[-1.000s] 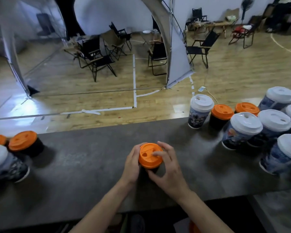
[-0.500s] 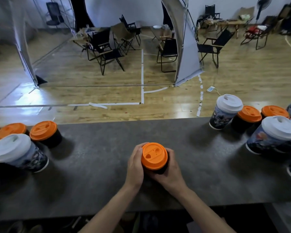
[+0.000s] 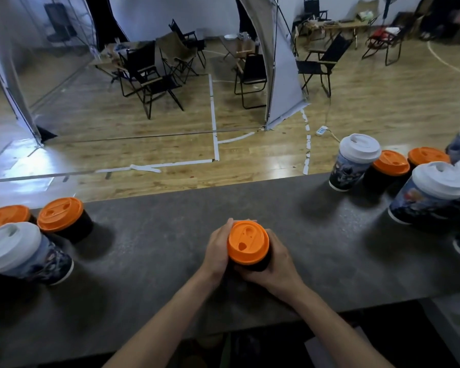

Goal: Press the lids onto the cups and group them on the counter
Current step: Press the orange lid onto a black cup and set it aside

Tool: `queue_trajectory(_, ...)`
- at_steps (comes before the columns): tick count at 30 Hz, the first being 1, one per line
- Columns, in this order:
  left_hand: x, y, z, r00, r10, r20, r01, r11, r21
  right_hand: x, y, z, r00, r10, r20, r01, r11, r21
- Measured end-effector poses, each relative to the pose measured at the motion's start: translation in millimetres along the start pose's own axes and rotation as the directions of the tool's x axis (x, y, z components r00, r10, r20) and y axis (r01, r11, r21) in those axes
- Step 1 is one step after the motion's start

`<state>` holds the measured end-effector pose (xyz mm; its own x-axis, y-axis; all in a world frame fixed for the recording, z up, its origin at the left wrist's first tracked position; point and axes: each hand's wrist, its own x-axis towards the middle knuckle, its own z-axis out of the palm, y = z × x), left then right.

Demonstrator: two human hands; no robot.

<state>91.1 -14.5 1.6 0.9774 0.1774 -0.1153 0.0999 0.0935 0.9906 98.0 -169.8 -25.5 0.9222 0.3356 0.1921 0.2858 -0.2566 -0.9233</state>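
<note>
Nearest the person, two bare forearms reach in over the dark grey stone-look counter [image 3: 157,248]. The left hand [image 3: 218,251] and right hand [image 3: 276,266] close together round one short black paper cup [image 3: 251,266]. Each hand wraps a side of it, fingers curled against the wall. A round orange plastic lid [image 3: 247,243] sits on this cup's mouth, its sip hole facing up. The cup stands near the counter's front edge.

To the left of the held cup, well apart from it, stands a tall picture-printed cup with a white domed lid [image 3: 24,253]. Just beyond that are a black cup with an orange lid [image 3: 64,219] and a second orange-lidded cup [image 3: 6,217] at the frame's edge.

To the right of the held cup, also well apart, is a cluster of lidded cups. A large printed cup with a white lid [image 3: 430,192] is nearest. Farther back are another white-lidded printed cup [image 3: 353,163] and two orange-lidded black cups [image 3: 389,164] side by side. More cups are cut off at the right border.

Beyond the held cup and past the counter's far edge lies a wooden floor [image 3: 250,160] marked with white tape lines [image 3: 214,123]. A white power strip [image 3: 321,130], a white fabric panel [image 3: 284,75] and black folding chairs [image 3: 149,78] stand farther off.
</note>
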Motion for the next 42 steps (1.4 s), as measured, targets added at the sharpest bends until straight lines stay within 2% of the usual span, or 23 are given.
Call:
queue_trajectory(5,-10,-12,9,0.984,0.071,-0.163,-0.072,0.997,0.001,0,-2,5,1.0,0.02,-0.02,-0.02,1.0,0.005)
queue_trajectory(7,-4,-11,6,0.989,0.069,-0.13,-0.07,0.998,0.0,1,-2,3,0.999,0.021,-0.039,-0.022,1.0,-0.011)
queue_trajectory(10,6,-1,-5,0.999,0.038,0.018,-0.038,0.999,0.001,1,-1,2,1.0,0.005,-0.016,-0.005,1.0,-0.026)
queue_trajectory(12,5,-1,-6,0.999,0.042,0.003,-0.042,0.999,0.012,0,1,4,1.0,-0.004,-0.001,0.004,1.0,-0.026)
queue_trajectory(16,-7,-11,8,0.992,0.016,-0.126,-0.018,1.0,-0.02,2,0,7,1.0,0.012,-0.02,-0.012,1.0,-0.015)
queue_trajectory(22,3,2,-1,1.0,-0.019,0.018,0.018,0.999,0.031,1,3,3,1.0,-0.002,0.002,0.002,1.0,-0.007)
queue_trajectory(28,-10,-9,12,0.983,-0.015,-0.183,0.013,1.0,-0.011,0,1,6,0.999,0.022,-0.031,-0.023,1.0,-0.013)
queue_trajectory(31,2,-1,0,0.999,-0.039,-0.017,0.04,0.999,0.018,0,2,2,1.0,0.006,0.003,-0.006,1.0,-0.01)
queue_trajectory(33,7,5,-6,0.998,0.001,0.06,-0.004,0.999,0.052,0,3,2,1.0,-0.009,0.026,0.009,1.0,-0.012)
queue_trajectory(35,4,1,-3,0.997,0.07,0.027,-0.072,0.994,0.08,0,3,5,1.0,-0.007,0.012,0.007,1.0,-0.007)
queue_trajectory(38,-4,-7,7,0.991,0.076,-0.109,-0.071,0.997,0.043,-1,0,8,0.999,0.03,-0.028,-0.03,0.999,0.012)
queue_trajectory(40,-1,-7,4,0.997,0.047,-0.065,-0.045,0.998,0.045,-1,1,6,0.999,0.026,-0.03,-0.026,1.0,0.013)
queue_trajectory(42,3,0,-1,0.999,0.001,0.044,-0.003,0.999,0.047,0,5,4,1.0,0.016,-0.005,-0.016,1.0,0.01)
